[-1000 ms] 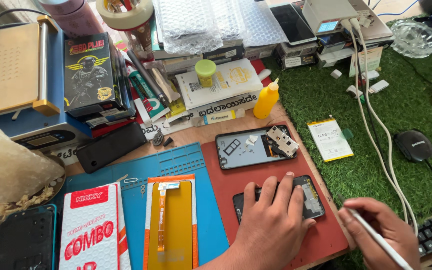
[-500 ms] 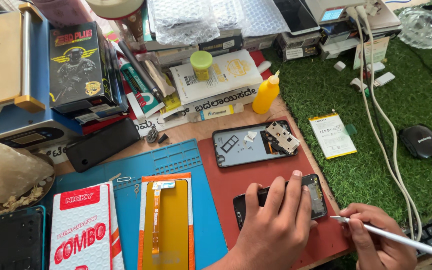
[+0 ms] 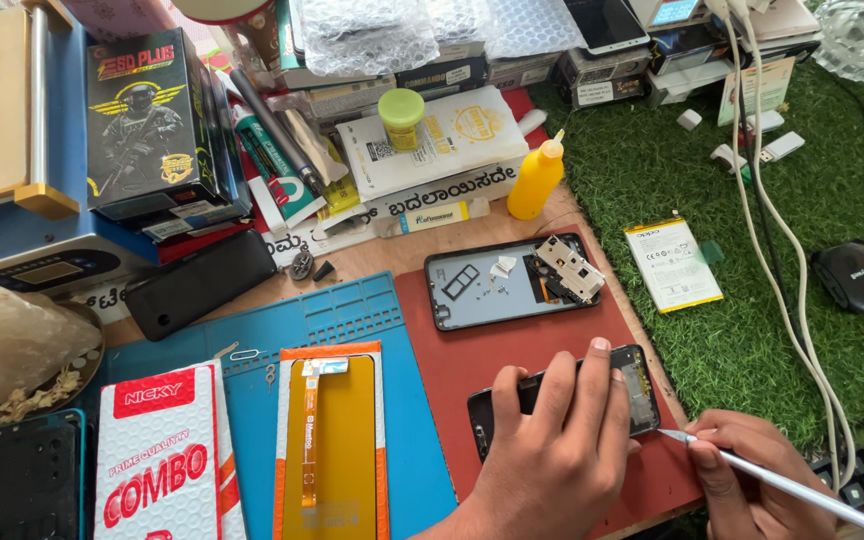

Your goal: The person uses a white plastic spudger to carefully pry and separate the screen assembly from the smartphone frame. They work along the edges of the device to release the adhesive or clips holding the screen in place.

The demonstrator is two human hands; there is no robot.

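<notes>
My left hand [image 3: 552, 450] presses down on an opened black phone [image 3: 637, 385] that lies on a red mat [image 3: 472, 355]. Its fingers cover most of the phone; only the right end with bare circuitry shows. My right hand [image 3: 742, 470] grips a white pen-shaped tool [image 3: 802, 488], and the tool's tip rests at the phone's lower right corner. Above the phone, a detached grey back cover [image 3: 497, 285] carries small parts and a circuit board [image 3: 570, 268].
A blue mat [image 3: 352, 310] holds an orange screen package [image 3: 337, 450] and a white and red pack [image 3: 167, 455]. A yellow squeeze bottle [image 3: 535, 180], a phone battery [image 3: 672, 262] on green turf, white cables [image 3: 787, 260], a mouse [image 3: 857, 275] and stacked boxes surround the mats.
The view has drifted slightly. My right hand and its tool have moved closer to the phone's right end; the left hand stays on the phone.
</notes>
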